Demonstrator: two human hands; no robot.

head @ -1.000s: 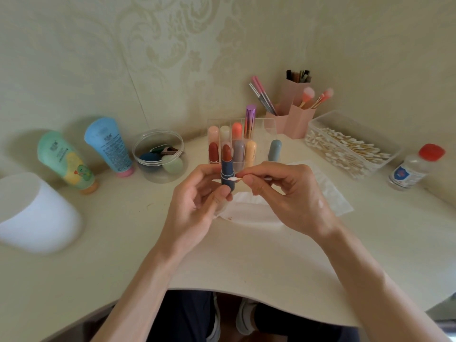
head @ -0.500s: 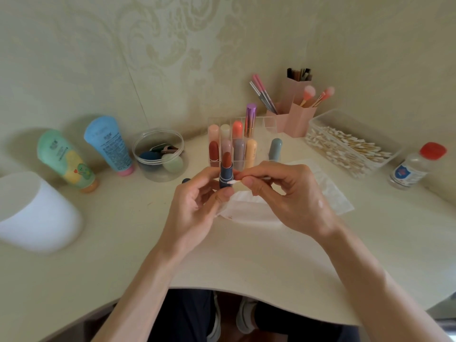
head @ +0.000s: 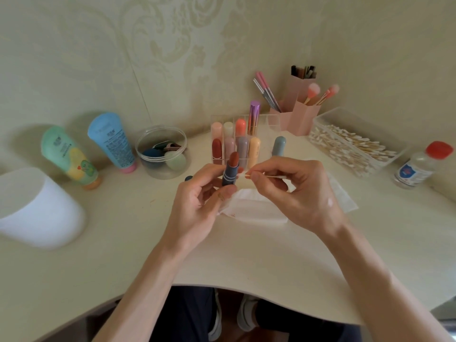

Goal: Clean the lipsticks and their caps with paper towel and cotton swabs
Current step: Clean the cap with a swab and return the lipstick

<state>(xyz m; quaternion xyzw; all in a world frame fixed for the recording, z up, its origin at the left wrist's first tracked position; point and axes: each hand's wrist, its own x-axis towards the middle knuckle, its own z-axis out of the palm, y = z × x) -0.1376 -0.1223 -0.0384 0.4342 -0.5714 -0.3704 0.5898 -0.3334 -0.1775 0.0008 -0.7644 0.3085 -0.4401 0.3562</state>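
Pale cream wallpaper (head: 172,45) with faint floral pattern, meeting in a corner; below, cream desk (head: 259,257) with curved front edge. Soft, even light.

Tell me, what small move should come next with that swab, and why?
Probably nudge the cotton swab tip onto the collar of the lipstick and wipe around it. The left hand holds the uncapped lipstick upright, and the right hand pinches the swab level, its tip beside the tube; whether it touches is unclear.

left hand (head: 197,204) gripping, right hand (head: 299,191) pinching
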